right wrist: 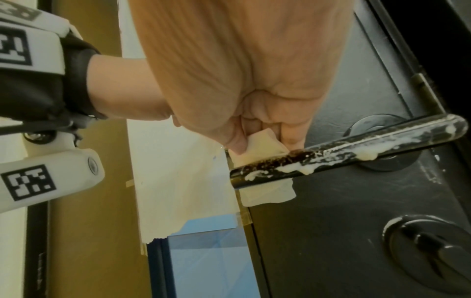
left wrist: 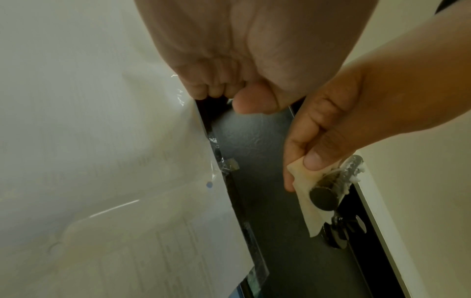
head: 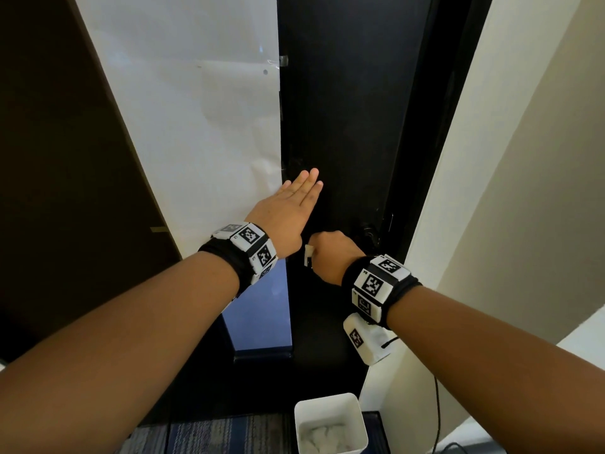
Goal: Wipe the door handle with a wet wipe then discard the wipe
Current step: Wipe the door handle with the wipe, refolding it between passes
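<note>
While white smears are still clinging to most of the handle [right wrist: 356,149], I'm pinching the wipe [right wrist: 265,191] in my right hand [head: 330,253] against its free end, near the door's [head: 340,126] latch edge. So wiping is barely under way; discarding is still waiting. My left hand [head: 288,208] is lying flat on the door, fingers straight, holding nothing. Paper [head: 196,109] is covering the glass beside it, and the bin [head: 330,424] is sitting below on the floor, nothing blocking the way.
</note>
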The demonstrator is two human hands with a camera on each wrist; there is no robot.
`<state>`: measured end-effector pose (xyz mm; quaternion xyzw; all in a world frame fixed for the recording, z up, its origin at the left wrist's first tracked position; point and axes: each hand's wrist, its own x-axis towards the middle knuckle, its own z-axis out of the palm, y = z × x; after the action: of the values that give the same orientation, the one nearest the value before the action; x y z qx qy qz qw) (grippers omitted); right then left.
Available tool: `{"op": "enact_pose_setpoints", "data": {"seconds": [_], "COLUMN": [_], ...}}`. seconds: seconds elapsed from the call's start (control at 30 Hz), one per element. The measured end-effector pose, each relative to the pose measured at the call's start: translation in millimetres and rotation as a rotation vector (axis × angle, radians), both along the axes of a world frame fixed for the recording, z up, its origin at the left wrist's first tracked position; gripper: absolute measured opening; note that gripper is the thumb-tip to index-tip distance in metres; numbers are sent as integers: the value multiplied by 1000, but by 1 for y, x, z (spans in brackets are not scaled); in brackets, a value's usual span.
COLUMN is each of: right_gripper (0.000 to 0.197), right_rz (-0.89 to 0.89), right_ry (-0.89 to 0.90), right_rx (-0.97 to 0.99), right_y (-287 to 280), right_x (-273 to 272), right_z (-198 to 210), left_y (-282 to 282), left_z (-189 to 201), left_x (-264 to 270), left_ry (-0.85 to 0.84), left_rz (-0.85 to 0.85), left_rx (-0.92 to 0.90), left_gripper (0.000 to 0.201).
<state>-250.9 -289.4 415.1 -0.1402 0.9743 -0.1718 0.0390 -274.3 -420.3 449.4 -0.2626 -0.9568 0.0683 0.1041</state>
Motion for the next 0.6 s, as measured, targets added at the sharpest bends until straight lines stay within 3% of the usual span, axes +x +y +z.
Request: {"op": "enact_pose_setpoints", "data": {"seconds": [0.2,0.27,0.33,0.6], "right_gripper": [15,30,26,23], "right_rz": [74,78,72,-217], "right_ry": [11,34,42,-49], "right_rx": [-78,-155,-280,-696], "right_y": [-5,-4,-2,44], "right_x": [1,1,0,1], "right_z": [1,1,2,13], "left_y": [0,-1,-2,0], "left_z": [3,4,3,4], "left_x": [2,3,2,3], "left_ry": [-8,-5,2,-39], "left_rz": [-3,-8,-11,-9], "left_rx": [5,10,15,48], "left_gripper": [86,85,87,88]}}
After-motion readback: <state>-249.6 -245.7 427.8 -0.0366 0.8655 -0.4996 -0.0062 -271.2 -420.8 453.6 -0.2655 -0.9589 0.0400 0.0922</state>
